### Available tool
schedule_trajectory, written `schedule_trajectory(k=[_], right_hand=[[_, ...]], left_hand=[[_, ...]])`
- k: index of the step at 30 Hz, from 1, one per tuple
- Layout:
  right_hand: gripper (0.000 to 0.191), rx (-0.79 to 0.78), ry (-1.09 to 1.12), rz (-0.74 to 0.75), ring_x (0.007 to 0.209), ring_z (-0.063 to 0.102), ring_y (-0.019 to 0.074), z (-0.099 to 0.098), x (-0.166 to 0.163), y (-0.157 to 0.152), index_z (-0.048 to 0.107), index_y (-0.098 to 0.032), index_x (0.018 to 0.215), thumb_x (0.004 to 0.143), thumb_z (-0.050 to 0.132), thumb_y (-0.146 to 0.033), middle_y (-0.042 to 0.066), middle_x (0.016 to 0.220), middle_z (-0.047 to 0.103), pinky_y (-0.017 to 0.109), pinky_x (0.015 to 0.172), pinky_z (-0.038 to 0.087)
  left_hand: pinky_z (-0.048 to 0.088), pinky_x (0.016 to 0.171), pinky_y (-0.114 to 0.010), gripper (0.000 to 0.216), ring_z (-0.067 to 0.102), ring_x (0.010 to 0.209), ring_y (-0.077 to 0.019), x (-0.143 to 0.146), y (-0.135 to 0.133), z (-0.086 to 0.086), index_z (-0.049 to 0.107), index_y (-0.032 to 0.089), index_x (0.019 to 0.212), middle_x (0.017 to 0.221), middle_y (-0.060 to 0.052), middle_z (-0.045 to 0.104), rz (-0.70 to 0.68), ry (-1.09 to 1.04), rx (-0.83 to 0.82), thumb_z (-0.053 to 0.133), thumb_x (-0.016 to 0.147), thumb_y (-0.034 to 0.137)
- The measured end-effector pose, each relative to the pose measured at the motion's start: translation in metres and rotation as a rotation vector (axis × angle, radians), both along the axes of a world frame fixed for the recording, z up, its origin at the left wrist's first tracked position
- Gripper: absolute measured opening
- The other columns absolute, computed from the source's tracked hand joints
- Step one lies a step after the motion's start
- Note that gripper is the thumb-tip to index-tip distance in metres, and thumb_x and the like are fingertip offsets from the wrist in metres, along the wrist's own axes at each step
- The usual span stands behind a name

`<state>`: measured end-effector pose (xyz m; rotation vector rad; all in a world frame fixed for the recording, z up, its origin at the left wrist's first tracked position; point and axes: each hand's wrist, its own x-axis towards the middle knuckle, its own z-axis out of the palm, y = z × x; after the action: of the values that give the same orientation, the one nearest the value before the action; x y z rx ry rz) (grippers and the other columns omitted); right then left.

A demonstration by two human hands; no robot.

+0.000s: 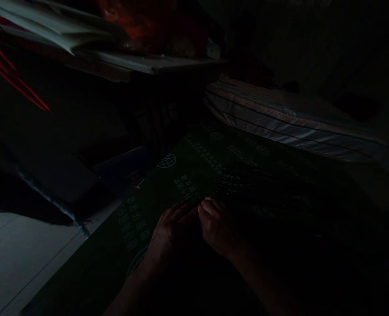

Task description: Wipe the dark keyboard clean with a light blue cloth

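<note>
The view is very dark. A green board [194, 162] printed with pale characters and globe marks lies in front of me. Near its middle my left hand [173, 224] and my right hand [214, 219] almost meet, with fingertips close together. Both hands are closed, fingers bent and pressed together. Whatever is between them is too dark to make out. Just beyond my right hand lies a bunch of thin dark strands [233, 180] with small bright glints at the ends, spread on the board toward the right.
A table [168, 63] at the upper left bears papers [49, 26] and an orange plastic bag [131, 22]. Red cords [16, 74] hang from it. Behind the board is a striped mattress [280, 116]. Pale floor [16, 259] shows at the lower left.
</note>
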<state>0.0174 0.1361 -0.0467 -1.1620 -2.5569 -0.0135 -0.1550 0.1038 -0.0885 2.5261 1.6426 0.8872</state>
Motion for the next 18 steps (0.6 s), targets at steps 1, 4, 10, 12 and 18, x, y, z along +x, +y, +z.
schedule_trajectory(k=[1,4,10,12,18], right_hand=[[0.026,0.002,-0.001,-0.001,0.101,0.054,0.0231,-0.001,0.000,-0.001,0.064,-0.013,0.095,0.089,0.040,-0.006,0.011,0.099,0.065,0.036,0.090,0.041],[0.030,0.012,-0.010,0.007,0.109,0.051,0.0256,-0.005,0.001,-0.003,0.063,-0.010,0.106,0.088,0.040,-0.006,0.012,0.106,0.064,0.038,0.093,0.041],[0.032,-0.002,-0.031,0.006,0.116,0.050,0.0271,-0.008,-0.001,-0.005,0.061,-0.008,0.113,0.089,0.040,-0.008,0.016,0.114,0.063,0.041,0.095,0.042],[0.032,0.009,-0.036,0.004,0.115,0.050,0.0268,-0.008,-0.002,-0.005,0.062,-0.008,0.112,0.088,0.040,-0.007,0.016,0.114,0.063,0.041,0.095,0.043],[0.031,0.027,-0.028,0.002,0.108,0.053,0.0250,-0.010,-0.003,-0.005,0.065,-0.010,0.103,0.087,0.039,-0.004,0.013,0.109,0.064,0.038,0.093,0.045]], left_hand=[[0.051,0.094,-0.048,0.039,0.057,0.117,-0.0281,-0.001,0.000,-0.003,0.060,0.026,0.125,0.121,-0.009,0.065,0.002,0.004,0.003,0.047,0.089,0.031],[0.051,0.093,-0.048,0.039,0.056,0.118,-0.0280,-0.002,0.001,-0.007,0.059,0.027,0.126,0.121,-0.008,0.066,0.004,0.017,0.017,0.045,0.090,0.030],[0.052,0.092,-0.043,0.039,0.061,0.112,-0.0254,0.001,0.000,0.009,0.061,0.025,0.124,0.116,-0.009,0.069,0.002,0.033,-0.007,0.045,0.089,0.030],[0.053,0.090,-0.042,0.038,0.062,0.110,-0.0253,0.002,0.000,0.014,0.062,0.024,0.122,0.113,-0.010,0.070,-0.007,0.044,-0.012,0.044,0.088,0.030],[0.053,0.089,-0.042,0.038,0.064,0.106,-0.0252,0.002,0.000,0.012,0.063,0.021,0.119,0.110,-0.010,0.071,-0.013,0.041,0.015,0.044,0.088,0.029]])
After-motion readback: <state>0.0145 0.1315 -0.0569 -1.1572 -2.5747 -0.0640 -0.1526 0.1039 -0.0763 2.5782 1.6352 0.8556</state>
